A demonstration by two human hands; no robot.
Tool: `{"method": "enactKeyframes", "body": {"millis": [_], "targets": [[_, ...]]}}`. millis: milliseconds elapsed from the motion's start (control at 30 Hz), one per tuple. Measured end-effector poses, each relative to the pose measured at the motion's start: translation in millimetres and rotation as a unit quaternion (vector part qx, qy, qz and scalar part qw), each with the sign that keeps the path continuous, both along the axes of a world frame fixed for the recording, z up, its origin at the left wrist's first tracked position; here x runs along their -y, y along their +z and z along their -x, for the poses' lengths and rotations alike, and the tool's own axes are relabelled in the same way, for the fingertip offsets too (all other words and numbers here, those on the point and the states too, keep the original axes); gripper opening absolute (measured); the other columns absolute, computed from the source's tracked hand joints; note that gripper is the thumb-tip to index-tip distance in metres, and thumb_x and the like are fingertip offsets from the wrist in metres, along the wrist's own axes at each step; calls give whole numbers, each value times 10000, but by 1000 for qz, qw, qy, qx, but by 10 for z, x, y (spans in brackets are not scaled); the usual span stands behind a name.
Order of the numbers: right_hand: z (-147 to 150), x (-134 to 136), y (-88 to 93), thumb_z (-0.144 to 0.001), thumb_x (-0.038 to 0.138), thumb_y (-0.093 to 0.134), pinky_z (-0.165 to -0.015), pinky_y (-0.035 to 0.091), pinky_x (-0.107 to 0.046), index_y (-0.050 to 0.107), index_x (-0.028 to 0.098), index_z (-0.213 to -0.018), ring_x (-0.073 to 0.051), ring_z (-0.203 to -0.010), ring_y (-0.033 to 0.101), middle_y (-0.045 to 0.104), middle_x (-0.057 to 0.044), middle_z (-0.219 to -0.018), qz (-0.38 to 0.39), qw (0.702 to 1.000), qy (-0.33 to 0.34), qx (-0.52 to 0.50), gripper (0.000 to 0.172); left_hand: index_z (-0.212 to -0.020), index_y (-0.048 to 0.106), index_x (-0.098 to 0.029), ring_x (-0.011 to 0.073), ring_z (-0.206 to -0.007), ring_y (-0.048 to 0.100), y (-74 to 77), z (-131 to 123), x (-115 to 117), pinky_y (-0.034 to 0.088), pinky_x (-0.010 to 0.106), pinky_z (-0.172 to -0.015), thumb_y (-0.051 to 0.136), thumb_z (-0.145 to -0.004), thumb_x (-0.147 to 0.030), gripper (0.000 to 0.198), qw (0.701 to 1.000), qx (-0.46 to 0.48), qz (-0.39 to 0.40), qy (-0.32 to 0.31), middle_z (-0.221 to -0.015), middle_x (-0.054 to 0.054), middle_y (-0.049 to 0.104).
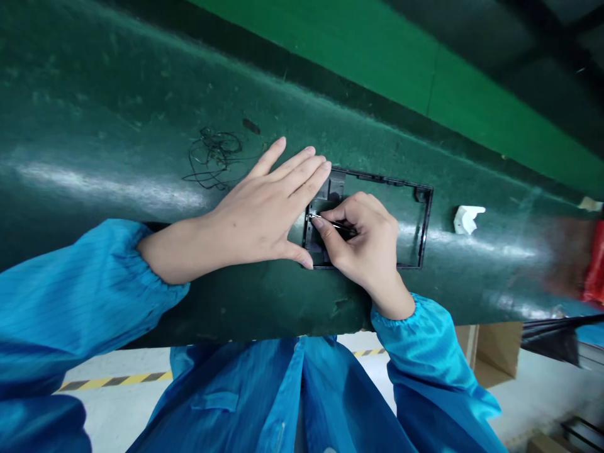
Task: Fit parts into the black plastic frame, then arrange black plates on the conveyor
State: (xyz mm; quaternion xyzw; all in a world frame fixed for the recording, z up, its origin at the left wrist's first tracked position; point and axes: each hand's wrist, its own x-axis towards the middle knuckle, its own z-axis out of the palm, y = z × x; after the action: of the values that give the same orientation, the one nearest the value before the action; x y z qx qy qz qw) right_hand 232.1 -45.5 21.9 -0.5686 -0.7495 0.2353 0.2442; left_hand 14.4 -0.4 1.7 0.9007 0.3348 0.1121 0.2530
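Observation:
A black rectangular plastic frame (pixel 428 217) lies flat on the green worktable. My left hand (pixel 264 211) spreads over its left end, with the thumb at the near left corner and the fingertips at the far left corner. Pinched in my right hand (pixel 365 236) is a slim dark tool with a silver tip (pixel 340 225); its exact kind is hard to make out. The tip meets the inner side of the frame's left bar, close to my left palm. My right fingers hide part of the tool, and both hands cover parts of the frame.
A tangle of thin black wire or thread (pixel 214 157) lies beyond my left wrist. To the right of the frame is a small white plastic piece (pixel 467 219). A red object (pixel 595 264) is at the far right, and a cardboard box (pixel 495 352) stands below the table's edge.

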Motion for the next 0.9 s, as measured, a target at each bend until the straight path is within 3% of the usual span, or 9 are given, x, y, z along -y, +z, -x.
{"method": "enactKeyframes", "body": {"millis": [533, 900], "targets": [[125, 61, 17, -905, 226, 710, -744, 452, -404, 698, 241, -783, -236, -783, 578, 642, -35, -808, 0, 999, -40, 27, 123, -1710, 135, -91, 458, -1648, 252, -3, -8, 6, 126, 671, -1356, 591, -887, -826, 1195, 1000, -5, -20, -1, -1747, 259, 324], [185, 54, -60, -943, 269, 663, -759, 496, -421, 677, 249, -793, -250, -803, 574, 606, -48, -796, -52, 995, -61, 59, 152, -1719, 134, -100, 464, -1642, 263, 21, -9, 8, 137, 662, -1352, 638, -895, -762, 1171, 1000, 2, -16, 1, -1744, 260, 334]]}}
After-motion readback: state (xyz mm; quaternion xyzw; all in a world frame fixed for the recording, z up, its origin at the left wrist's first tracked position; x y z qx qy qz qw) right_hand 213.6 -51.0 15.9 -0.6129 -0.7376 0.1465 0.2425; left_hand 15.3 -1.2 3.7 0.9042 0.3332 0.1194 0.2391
